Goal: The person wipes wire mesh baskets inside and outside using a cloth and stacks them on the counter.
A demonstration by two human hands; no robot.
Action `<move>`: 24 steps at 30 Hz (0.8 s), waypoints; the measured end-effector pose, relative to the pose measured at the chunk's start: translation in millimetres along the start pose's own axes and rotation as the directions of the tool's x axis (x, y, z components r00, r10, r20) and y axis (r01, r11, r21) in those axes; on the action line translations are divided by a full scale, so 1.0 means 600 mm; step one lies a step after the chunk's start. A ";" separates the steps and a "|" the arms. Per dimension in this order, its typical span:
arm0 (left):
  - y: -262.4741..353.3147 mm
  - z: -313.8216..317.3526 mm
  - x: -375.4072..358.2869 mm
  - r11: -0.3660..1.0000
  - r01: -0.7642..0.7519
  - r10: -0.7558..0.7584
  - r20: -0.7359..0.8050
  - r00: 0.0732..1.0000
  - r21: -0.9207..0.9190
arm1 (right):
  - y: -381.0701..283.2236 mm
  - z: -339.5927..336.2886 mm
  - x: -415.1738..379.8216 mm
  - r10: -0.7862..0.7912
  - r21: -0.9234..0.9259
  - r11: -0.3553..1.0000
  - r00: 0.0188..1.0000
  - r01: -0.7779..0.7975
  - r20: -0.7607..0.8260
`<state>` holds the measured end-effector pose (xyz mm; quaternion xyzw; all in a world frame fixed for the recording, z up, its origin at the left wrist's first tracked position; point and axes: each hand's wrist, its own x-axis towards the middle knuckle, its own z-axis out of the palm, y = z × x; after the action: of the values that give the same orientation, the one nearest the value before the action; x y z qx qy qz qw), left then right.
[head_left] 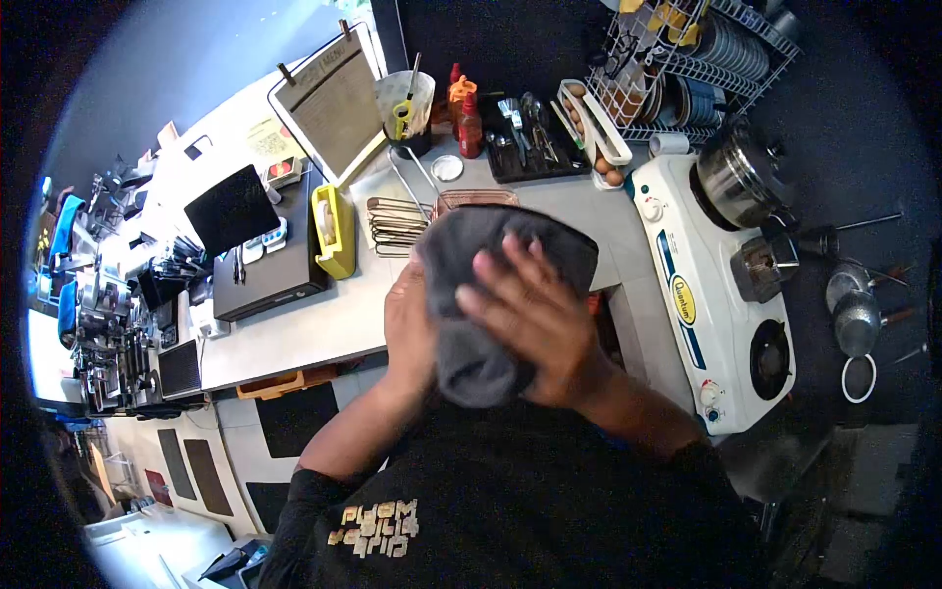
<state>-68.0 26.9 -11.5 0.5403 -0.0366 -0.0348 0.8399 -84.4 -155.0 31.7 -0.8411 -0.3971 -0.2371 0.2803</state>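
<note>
A dark grey cloth (pixel 481 363) is held up in front of my chest, bunched at its lower end. Its upper part spreads into a broad rounded shape with a dark edge at the right; whether something lies beneath it I cannot tell. My left hand (pixel 407 329) grips the cloth along its left side, thumb upward. Across the front of the cloth lies my right hand (pixel 535 329), its fingers stretched out and apart, slightly blurred.
Behind the cloth, the counter holds a wire rack (pixel 397 224), a yellow tape dispenser (pixel 336 236) and a black cutlery tray (pixel 535 162). To the right stands a white gas stove (pixel 677 285) with a steel pot (pixel 741 177). A dish rack (pixel 687 74) is at the back right.
</note>
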 end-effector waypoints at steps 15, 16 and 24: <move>-0.099 0.132 0.094 0.822 0.403 -0.405 0.084 0.910 -0.401 | 0.199 -0.063 -0.065 -0.085 0.130 0.990 0.939 0.044 0.332; -0.087 0.153 0.099 0.847 0.454 -0.492 -0.082 0.867 -0.276 | 0.198 -0.063 -0.074 -0.155 0.214 0.974 0.903 0.072 0.401; -0.067 0.185 0.109 0.872 0.327 -0.430 -0.249 0.868 -0.365 | 0.231 -0.124 -0.045 -0.155 0.420 0.907 0.951 0.029 0.267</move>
<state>-14.7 -96.8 -0.8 0.3960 0.2151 -0.1174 0.8849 -2.0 -291.9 29.9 -0.7692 -0.5149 -0.0336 0.3769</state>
